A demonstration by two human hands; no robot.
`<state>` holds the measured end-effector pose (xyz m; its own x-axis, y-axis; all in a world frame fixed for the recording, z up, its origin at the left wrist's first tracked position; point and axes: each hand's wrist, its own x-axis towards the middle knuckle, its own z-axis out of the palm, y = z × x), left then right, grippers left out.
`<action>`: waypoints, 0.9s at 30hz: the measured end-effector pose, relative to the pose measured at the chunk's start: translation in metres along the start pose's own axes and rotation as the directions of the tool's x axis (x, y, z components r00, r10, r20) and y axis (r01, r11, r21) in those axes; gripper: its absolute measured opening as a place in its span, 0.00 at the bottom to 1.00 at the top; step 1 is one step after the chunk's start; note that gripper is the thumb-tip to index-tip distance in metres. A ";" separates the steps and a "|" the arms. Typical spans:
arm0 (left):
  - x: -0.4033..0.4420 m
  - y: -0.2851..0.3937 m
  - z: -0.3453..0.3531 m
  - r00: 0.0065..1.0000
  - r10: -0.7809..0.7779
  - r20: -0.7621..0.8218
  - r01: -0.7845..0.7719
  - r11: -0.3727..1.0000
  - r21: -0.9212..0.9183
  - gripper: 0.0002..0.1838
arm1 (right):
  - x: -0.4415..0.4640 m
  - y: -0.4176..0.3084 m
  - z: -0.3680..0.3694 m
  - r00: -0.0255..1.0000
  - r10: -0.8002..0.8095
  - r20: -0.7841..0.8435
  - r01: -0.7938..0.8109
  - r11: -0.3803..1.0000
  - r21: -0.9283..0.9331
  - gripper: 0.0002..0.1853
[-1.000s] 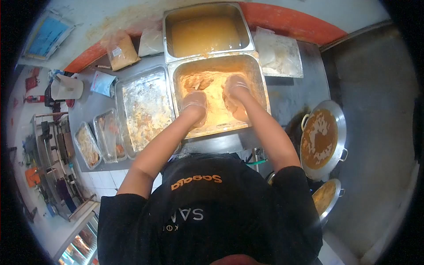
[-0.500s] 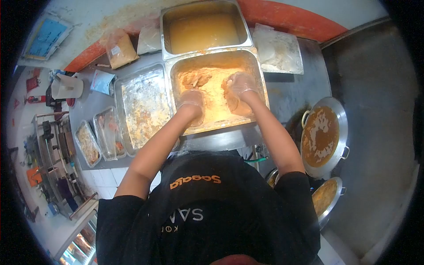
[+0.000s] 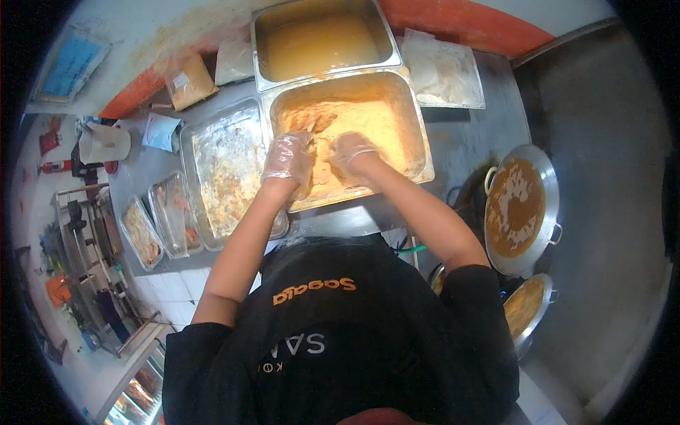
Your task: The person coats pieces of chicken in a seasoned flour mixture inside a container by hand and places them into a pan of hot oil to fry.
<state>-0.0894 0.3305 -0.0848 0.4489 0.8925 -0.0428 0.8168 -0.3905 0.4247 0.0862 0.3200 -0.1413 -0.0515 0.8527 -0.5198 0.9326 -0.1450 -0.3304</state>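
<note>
A steel pan (image 3: 426,157) holds orange-yellow flour (image 3: 382,117), with coated pieces (image 3: 312,119) heaped at its far left. My left hand (image 3: 290,157), in a clear plastic glove, is at the pan's left side, its fingers curled over the flour by the heap. Close to it on the right, my right hand (image 3: 352,154), gloved too, reaches into the flour with bent fingers. What either hand holds, if anything, is hidden by the gloves and flour.
Behind stands a pan of yellow liquid (image 3: 322,46). To the left are a floury tray (image 3: 227,170) and two small containers (image 3: 142,230). A bag of white powder (image 3: 443,74) lies right. Two woks, one with brown oil (image 3: 517,205), stand at far right.
My right hand has moved left across the flour, towards my left hand. My left hand has shifted slightly left and up by the pan's left wall. The view has shifted a little.
</note>
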 end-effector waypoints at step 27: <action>0.009 0.013 0.040 0.838 0.083 0.539 -0.310 0.886 0.346 0.16 | -0.032 0.079 -0.019 0.967 0.167 -0.192 -0.086 0.925 0.371 0.13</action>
<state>-0.0597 0.3242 -0.1160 0.6391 0.5945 -0.4879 0.7098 -0.7003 0.0764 0.1689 0.2910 -0.1357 0.1743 0.8969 -0.4063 0.7342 -0.3934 -0.5534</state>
